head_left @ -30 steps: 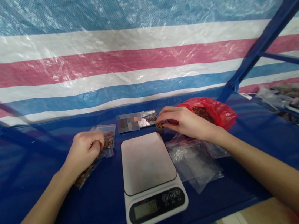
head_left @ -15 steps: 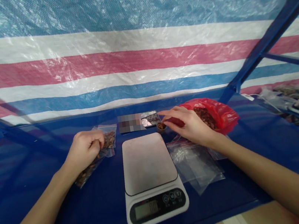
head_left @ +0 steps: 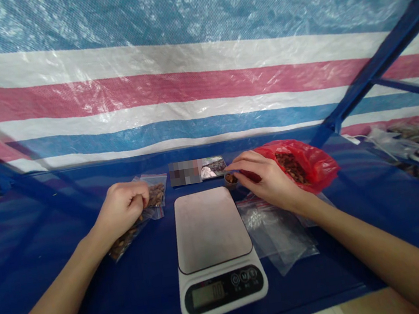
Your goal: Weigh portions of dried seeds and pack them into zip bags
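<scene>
My left hand [head_left: 124,204] is curled into a fist over small zip bags of brown dried pieces [head_left: 156,195]. Its fingertips are hidden, so what they pinch, if anything, cannot be made out. On the right, the thumb and fingers of my right hand [head_left: 262,178] close round the rim of a small cup [head_left: 231,180] with brown pieces inside. Between my hands lies a white kitchen scale [head_left: 210,230], its plate bare and its display reading about zero. Behind my right hand, an open red plastic bag [head_left: 319,164] holds more brown pieces.
A phone [head_left: 213,168] lies behind the scale, its screen lit. Flat clear zip bags [head_left: 280,235] are spread right of the scale. Blue frame bars [head_left: 373,67] rise at both sides, with a striped tarp [head_left: 183,85] behind the blue table [head_left: 145,303]. More clear bags lie far right.
The fingers of my right hand have drawn in around the cup's rim. My left hand keeps its place on the bags. The whole view has shifted slightly.
</scene>
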